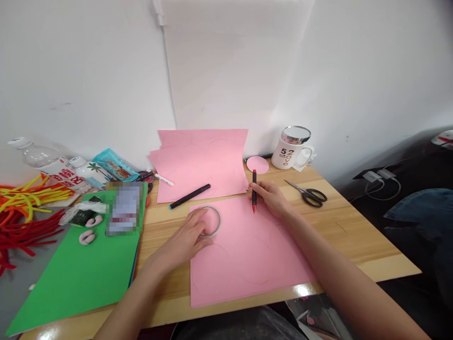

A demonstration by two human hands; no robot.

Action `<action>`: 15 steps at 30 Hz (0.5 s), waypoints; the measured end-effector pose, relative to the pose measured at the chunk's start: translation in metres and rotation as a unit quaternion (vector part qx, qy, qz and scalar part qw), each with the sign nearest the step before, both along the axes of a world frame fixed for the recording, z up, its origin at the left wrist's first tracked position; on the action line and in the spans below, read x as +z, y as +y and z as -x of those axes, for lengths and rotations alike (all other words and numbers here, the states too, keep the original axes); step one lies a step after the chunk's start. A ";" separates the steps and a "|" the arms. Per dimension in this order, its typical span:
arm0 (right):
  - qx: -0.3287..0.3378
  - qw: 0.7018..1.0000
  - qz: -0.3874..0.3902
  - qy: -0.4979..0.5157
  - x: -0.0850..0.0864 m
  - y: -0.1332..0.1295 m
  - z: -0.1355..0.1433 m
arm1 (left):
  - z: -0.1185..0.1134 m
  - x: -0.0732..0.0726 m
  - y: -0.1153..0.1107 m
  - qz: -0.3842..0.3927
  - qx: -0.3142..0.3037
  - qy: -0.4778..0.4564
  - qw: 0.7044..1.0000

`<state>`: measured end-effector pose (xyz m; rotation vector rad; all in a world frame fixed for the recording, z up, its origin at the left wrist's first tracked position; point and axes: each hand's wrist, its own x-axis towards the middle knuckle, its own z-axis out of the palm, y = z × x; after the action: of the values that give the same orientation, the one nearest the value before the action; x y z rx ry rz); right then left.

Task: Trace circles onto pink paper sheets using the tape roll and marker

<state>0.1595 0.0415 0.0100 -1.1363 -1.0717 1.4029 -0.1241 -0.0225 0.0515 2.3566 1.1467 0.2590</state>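
A pink sheet (244, 255) with faint curved lines lies in front of me on the wooden table. On its upper left part rests a thin grey ring (219, 221), and the fingers of my left hand (189, 236) grip its left side. Above the sheet's upper right edge, my right hand (271, 196) holds a black and red marker (254, 191) upright, its red tip pointing down. Behind lie more pink sheets (201, 163), with a black marker (190, 196) across their front edge. A pink paper circle (258, 165) is beside them.
Scissors (311, 194) and a white mug (288, 151) are on the right. To the left are green sheets (88, 269), a phone (123, 208), a white marker (163, 179), bottles (38, 158), a blue packet (115, 165) and red and yellow strips (28, 222).
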 end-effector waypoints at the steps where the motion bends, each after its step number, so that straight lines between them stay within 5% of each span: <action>1: -0.003 1.000 0.004 0.012 0.000 0.000 -0.001 | 0.001 -0.002 0.000 -0.006 0.001 -0.002 1.000; 7: -0.055 0.995 0.039 0.074 -0.001 0.004 -0.005 | -0.010 -0.009 -0.002 -0.106 0.026 0.011 0.994; 15: -0.088 0.989 0.062 0.102 -0.003 0.011 -0.011 | -0.082 -0.011 -0.014 -0.195 -0.013 0.158 0.968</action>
<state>0.1704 0.0525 0.0067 -1.1195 -0.7314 1.4255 -0.0416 -0.0368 0.0401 2.8361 1.3048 0.1066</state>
